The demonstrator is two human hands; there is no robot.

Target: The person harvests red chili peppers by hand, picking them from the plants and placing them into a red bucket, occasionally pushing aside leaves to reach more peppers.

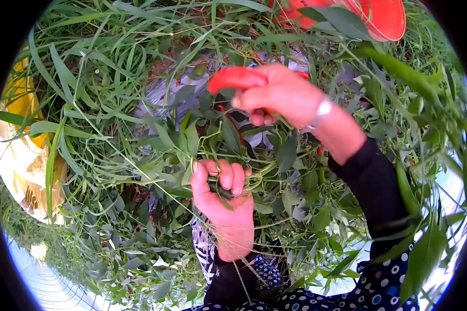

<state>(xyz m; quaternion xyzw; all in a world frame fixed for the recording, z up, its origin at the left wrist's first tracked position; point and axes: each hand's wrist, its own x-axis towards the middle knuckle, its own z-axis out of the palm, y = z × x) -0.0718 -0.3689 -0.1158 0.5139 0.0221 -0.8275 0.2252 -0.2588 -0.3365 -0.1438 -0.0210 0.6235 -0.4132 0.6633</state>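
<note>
My right hand (pixel 285 96) is closed around a large red chili pepper (pixel 234 79), whose curved end sticks out to the left past the fingers. More red shows at the back of this hand, perhaps other peppers, partly hidden. Lower down, my left hand (pixel 223 199) has its fingers wrapped around green pepper plant stems (pixel 259 173). Leaves surround both hands, and a thin red pepper (pixel 233 122) hangs among them between the two hands.
A red bucket (pixel 386 20) lies or stands in the grass at the upper right, partly behind leaves. Yellow shiny packaging (pixel 31 160) is at the left edge. Long grass blades (pixel 62 78) and green leaves (pixel 425 254) cross the view.
</note>
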